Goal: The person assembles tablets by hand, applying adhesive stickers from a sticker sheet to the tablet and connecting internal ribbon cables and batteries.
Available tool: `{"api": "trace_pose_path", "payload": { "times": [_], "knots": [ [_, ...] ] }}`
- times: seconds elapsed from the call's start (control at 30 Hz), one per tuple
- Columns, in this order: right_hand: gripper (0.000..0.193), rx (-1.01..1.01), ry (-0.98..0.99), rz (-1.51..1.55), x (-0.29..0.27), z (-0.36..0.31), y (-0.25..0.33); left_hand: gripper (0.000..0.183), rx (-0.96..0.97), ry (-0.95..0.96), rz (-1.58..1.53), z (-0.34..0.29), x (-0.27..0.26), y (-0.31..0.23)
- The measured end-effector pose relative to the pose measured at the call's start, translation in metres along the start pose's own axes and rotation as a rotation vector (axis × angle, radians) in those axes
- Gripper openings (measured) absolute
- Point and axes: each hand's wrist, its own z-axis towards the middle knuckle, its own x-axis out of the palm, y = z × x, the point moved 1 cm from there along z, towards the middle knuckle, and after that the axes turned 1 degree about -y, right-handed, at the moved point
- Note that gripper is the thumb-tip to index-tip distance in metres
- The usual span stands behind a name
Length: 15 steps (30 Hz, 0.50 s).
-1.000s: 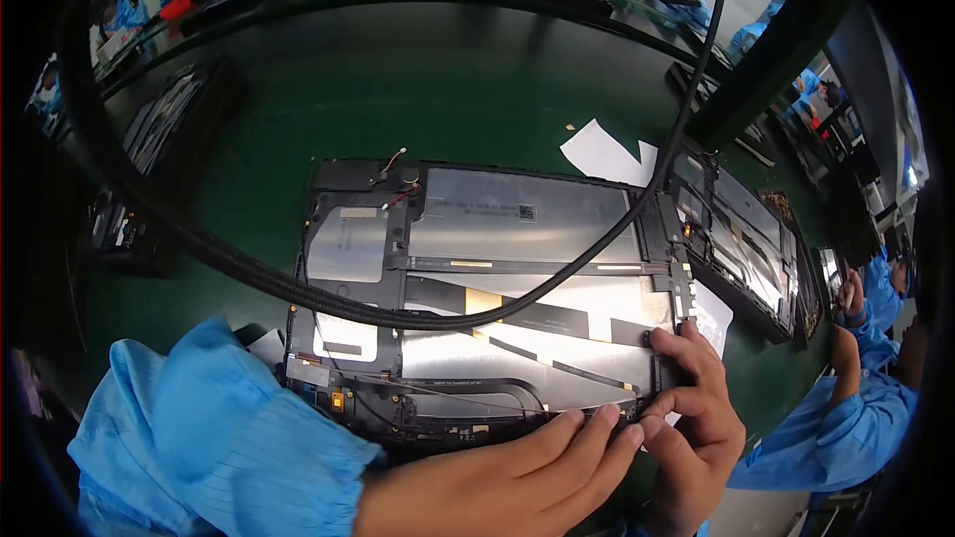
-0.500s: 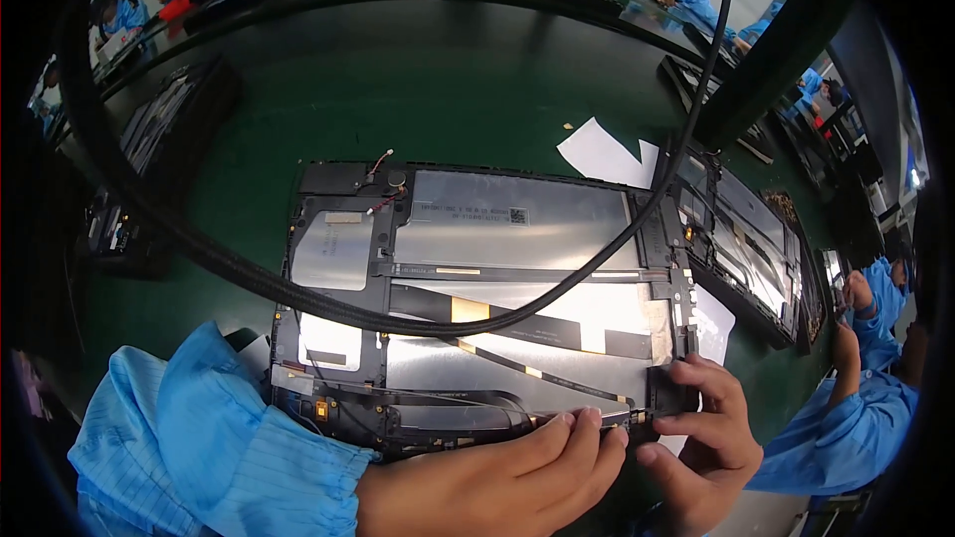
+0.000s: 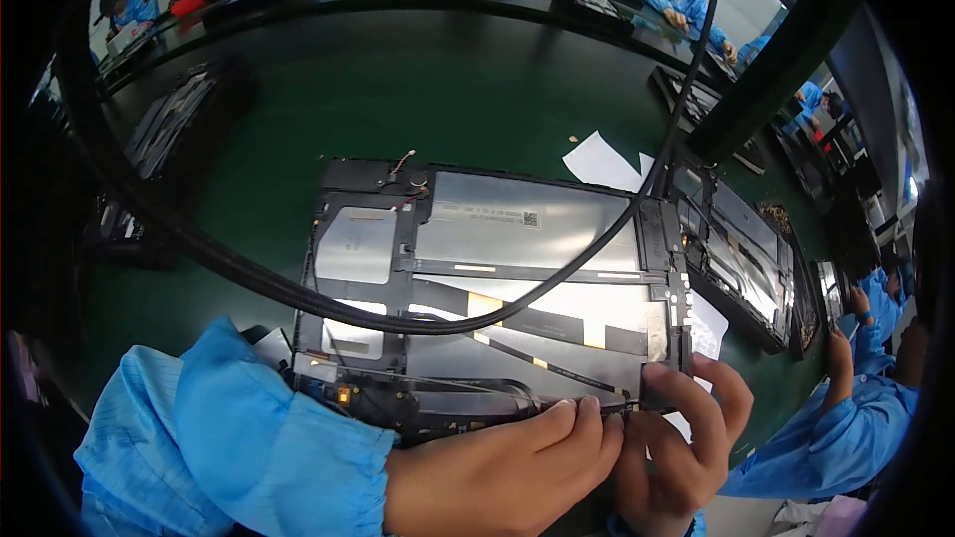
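Grip of left hand (image 3: 497, 472) and right hand (image 3: 681, 452) at one opened flat device (image 3: 497, 244)

Two bare hands counted. Left fingertips lay along the device's near edge; right fingers bent at its near right corner. Could not tell whether either grip was clenched. Device lay on the desk (image 3: 398, 89); one similar unit (image 3: 741, 254) sat at its right. One black cable (image 3: 408, 321) crossed the view.

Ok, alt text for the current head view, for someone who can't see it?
A bare left hand and bare right hand are at the near right corner of a flat, rectangular, black-and-silver electronic device on a dark green tabletop; a thick black cable loops in front.
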Motion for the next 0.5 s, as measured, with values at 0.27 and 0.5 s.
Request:
{"api": "trace_pose_path", "payload": {
  "times": [0.27,0.5],
  "knots": [
    [0.017,0.283,-0.061,0.372,0.009,-0.021,-0.013,0.03,-0.002,-0.066,-0.066,-0.019,-0.011,-0.008],
    [0.03,0.547,-0.161,0.475,0.012,-0.038,-0.045,0.034,-0.65,-0.359,-0.209,-0.107,-0.064,0.015]
  ]
}}
